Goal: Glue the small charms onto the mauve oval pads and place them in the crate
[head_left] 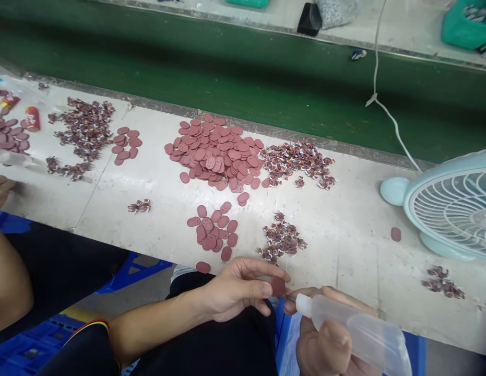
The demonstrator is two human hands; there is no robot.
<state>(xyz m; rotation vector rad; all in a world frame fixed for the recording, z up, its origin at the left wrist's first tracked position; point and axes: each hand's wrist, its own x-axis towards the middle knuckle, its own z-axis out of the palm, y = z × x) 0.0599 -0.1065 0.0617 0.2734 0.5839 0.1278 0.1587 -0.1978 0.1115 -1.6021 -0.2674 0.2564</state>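
My left hand [243, 290], near the table's front edge, pinches a reddish-brown oval piece [277, 286] between thumb and fingers. My right hand [329, 334] is wrapped round a translucent squeeze bottle [356, 329] with a white cap, lying tilted in the grip. The bottle's thin tip meets or nearly meets the oval piece. Beyond my left hand lies a small group of oval pieces [211, 232], with a larger heap of them [215, 151] farther back. A cluster of small brown-and-white parts [282, 240] is just beyond my hands.
A light blue fan [454, 203] stands at the right, its white cord running up. More small parts [442, 282] lie near it; others [297, 159] lie at the back. At the far left are another person's hand [0, 190] and a red tube [32, 119].
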